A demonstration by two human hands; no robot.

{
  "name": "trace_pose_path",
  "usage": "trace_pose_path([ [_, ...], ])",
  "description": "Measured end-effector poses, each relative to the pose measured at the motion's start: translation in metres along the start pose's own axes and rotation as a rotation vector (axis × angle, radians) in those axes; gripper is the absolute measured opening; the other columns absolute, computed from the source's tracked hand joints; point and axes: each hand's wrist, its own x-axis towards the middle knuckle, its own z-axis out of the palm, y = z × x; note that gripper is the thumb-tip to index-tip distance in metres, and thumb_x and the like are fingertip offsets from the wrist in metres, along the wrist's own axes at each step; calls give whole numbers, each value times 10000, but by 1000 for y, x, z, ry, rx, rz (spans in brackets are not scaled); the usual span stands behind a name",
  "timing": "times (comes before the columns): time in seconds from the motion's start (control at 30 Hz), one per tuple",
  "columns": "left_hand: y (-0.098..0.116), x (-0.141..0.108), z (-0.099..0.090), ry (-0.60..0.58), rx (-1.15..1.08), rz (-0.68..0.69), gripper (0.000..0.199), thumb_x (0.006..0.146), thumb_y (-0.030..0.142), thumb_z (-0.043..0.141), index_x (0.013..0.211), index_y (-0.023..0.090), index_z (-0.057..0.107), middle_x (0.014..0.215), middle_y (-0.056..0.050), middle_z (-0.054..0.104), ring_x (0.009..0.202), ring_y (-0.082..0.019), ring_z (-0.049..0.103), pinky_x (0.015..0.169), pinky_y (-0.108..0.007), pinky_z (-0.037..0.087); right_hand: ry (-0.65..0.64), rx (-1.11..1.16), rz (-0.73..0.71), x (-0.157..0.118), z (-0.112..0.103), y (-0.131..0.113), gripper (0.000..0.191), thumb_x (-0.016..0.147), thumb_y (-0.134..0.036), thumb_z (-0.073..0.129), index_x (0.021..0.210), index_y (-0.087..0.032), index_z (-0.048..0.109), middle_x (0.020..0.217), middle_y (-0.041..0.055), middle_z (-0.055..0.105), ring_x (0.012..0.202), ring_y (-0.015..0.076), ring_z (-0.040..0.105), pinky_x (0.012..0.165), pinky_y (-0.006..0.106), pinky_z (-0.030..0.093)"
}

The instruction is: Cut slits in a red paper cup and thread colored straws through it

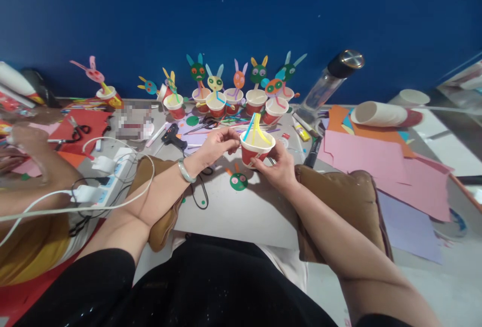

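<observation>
My right hand (276, 166) grips a red-and-white paper cup (251, 154), its thumb across the front and fingers round the right side. Blue and yellow paper strips (257, 128) rise from inside the cup and meet at the top. At the cup's left side is my left hand (222, 145), thumb and fingers drawn together; whatever they pinch is too small or hidden to make out. Just below the cup, a green round paper face (238, 181) with pink eyes and orange ears lies on the table.
Behind stand several paper cups (216, 106) with paper rabbit-like heads. Left are a black glue gun (173, 137), a power strip (118, 174) with cables, and another person's arm (37, 176). Right are a bottle (326, 83), pink paper (361, 153) and a brown cushion (339, 206).
</observation>
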Motion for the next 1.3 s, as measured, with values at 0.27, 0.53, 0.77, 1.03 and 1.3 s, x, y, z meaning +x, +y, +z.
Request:
trace_pose_path([
  [0.27, -5, -1, 3, 40, -41, 24, 299, 734, 281, 828, 960, 166, 669, 840, -1, 692, 746, -95, 643, 680, -231, 514, 30, 9, -2, -1, 1, 2, 579, 765, -471, 838, 1234, -204, 628, 1015, 74, 780, 801, 218, 742, 760, 370, 657],
  [0.53, -22, -4, 17, -22, -53, 24, 841, 528, 388, 1024, 1248, 200, 633, 1331, -111, 673, 1195, -259, 664, 995, -360, 561, -84, 20, -39, -5, 4, -1, 635, 824, -505, 806, 1353, -219, 604, 1066, 76, 787, 823, 211, 751, 777, 364, 664],
  [0.77, -16, -7, 12, 19, 26, 70, 742, 584, 413, 999, 1192, 185, 641, 1186, -82, 705, 1078, -218, 677, 941, -325, 553, -105, 56, -22, -2, -4, -2, 513, 840, -461, 796, 1280, -223, 681, 1099, 84, 791, 899, 225, 760, 782, 385, 668],
  [1.03, -12, -4, 10, -33, 113, 142, 708, 603, 389, 989, 1195, 191, 653, 1199, -89, 709, 1107, -231, 665, 1011, -355, 515, -60, 356, 268, 4, -9, -3, 414, 841, -611, 781, 908, -211, 698, 740, 13, 719, 620, 154, 667, 614, 325, 607],
  [1.3, -3, -6, 7, -77, 191, 167, 724, 595, 488, 972, 1197, 202, 689, 1141, -85, 724, 1092, -258, 664, 995, -370, 517, -111, 408, 336, 9, -11, -13, 485, 770, -649, 835, 789, -214, 622, 592, -26, 654, 520, 126, 606, 544, 282, 539],
])
